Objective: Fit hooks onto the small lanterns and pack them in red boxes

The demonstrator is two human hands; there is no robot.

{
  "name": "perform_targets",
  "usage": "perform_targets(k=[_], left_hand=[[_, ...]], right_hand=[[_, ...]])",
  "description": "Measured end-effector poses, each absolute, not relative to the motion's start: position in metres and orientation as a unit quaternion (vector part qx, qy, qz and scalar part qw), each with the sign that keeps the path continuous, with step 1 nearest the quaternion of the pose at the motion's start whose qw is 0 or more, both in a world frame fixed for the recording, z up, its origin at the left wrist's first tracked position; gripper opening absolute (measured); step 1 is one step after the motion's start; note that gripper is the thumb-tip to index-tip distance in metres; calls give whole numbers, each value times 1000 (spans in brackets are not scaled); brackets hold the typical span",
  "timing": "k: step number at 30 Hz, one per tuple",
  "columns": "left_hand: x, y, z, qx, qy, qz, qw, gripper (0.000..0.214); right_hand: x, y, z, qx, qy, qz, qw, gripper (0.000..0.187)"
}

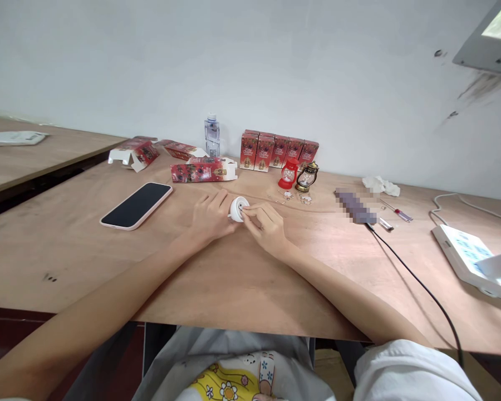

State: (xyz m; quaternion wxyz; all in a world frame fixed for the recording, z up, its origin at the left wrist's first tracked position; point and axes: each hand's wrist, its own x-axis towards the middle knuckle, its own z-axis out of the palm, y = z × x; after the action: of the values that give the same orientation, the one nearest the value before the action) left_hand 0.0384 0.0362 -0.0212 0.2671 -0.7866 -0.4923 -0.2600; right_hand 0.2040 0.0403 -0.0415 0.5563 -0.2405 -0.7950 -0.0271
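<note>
A small round white part [237, 209] sits on the wooden table [242, 278] between both hands. My left hand [211, 214] curls round its left side and grips it. My right hand [265, 224] pinches at its front face with thumb and fingertips; whatever small piece may be in that pinch is too small to make out. Behind the hands stand a red toy lantern [289, 174] and a dark bronze toy lantern [307, 177], with tiny loose metal bits [294, 195] lying beside them.
A pink-cased phone [136, 205] lies face up at left. Red boxes [278, 151] line the wall, others lie opened [203, 169], by a water bottle [211, 135]. At right: a screwdriver [396, 211], a black cable [417, 284], a white power strip [471, 259], crumpled tissue [381, 185].
</note>
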Motion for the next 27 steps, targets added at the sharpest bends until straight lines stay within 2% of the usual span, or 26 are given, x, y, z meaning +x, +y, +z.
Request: perform_targets(k=[9,17,27], left_hand=[[38,34,-17,-777,-470,-307,284,23],[38,33,-16,-780,-475,-311,262,22],[35,31,-16,-801,-439,-355,201,31]], right_hand=[[199,31,-28,-298,-747,112,583,10],[205,39,-31,-244,-787,32,566,10],[201,26,-16,-226,-763,150,587,9]])
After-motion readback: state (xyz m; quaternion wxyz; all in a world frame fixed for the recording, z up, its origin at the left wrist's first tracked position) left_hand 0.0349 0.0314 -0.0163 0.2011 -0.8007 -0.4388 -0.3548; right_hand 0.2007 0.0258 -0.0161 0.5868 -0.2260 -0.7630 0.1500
